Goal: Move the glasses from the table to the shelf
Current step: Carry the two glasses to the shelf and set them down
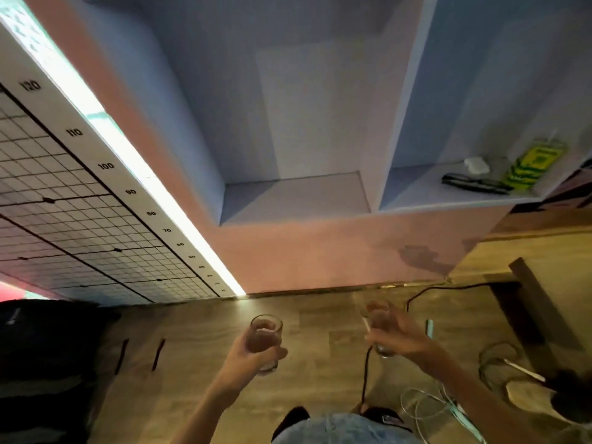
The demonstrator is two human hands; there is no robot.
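Head view: your left hand point(253, 350) wraps one glass point(265, 342), your right hand point(400, 338) grips another glass point(379, 328) loosely, both carried over the floor, short of the shelf point(294, 193). Risk: the right glass slips, or clips the shelf's front edge.

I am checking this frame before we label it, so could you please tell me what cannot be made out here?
Head view only:
- Right glass: motion-blurred, partly covered by the right hand.
- Left glass: contents unclear; left hand wraps it.
- Table: not in the frame.
- Yellow card on the shelf: print too small.
- Dark item beside it: too blurred to identify.
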